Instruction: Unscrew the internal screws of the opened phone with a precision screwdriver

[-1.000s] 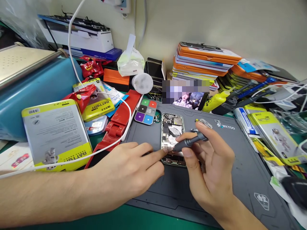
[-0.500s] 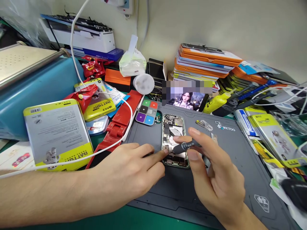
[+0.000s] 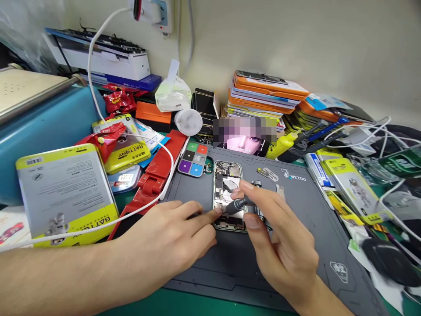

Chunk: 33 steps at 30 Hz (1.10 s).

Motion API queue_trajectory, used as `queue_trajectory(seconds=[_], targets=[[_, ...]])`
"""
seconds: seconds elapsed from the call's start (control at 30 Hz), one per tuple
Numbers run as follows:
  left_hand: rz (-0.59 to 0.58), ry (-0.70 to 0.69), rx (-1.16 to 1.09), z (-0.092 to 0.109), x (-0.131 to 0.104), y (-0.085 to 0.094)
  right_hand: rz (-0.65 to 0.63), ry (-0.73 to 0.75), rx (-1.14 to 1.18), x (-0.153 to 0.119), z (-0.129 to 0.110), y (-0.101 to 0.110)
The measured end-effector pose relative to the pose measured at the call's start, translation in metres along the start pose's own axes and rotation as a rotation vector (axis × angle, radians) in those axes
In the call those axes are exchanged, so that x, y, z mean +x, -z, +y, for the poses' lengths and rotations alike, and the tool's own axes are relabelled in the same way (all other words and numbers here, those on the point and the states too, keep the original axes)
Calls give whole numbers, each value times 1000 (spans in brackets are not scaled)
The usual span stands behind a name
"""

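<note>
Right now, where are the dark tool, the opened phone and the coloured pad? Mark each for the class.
Dark tool (image 3: pixel 238 204): head view, on its barrel.
Opened phone (image 3: pixel 226 197): head view, on its pale inner part.
Coloured pad (image 3: pixel 192 160): head view, mid-face.

Room over mat (image 3: pixel 329 239) between right hand (image 3: pixel 284 239) and obstructing yellow package (image 3: pixel 358 192).

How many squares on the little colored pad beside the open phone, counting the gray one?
6, in three rows: green square and red square farthest away, black square and gray square between, purple square and blue square nearest. None looks hidden.
</note>
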<state>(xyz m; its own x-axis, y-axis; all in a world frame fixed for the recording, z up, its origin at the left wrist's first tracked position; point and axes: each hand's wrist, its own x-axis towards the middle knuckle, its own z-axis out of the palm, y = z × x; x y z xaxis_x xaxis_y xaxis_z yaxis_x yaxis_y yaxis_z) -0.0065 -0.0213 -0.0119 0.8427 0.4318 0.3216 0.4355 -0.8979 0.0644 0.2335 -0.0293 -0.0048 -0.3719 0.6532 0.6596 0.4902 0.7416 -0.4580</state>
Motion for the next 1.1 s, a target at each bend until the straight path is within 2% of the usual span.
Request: queue_trajectory(seconds=[0.43, 1.1], targets=[[19, -4, 8, 1, 1, 0, -37, 11, -10, 1, -3, -1], [1, -33, 27, 0, -1, -2, -17, 16, -27, 2, 0, -2]])
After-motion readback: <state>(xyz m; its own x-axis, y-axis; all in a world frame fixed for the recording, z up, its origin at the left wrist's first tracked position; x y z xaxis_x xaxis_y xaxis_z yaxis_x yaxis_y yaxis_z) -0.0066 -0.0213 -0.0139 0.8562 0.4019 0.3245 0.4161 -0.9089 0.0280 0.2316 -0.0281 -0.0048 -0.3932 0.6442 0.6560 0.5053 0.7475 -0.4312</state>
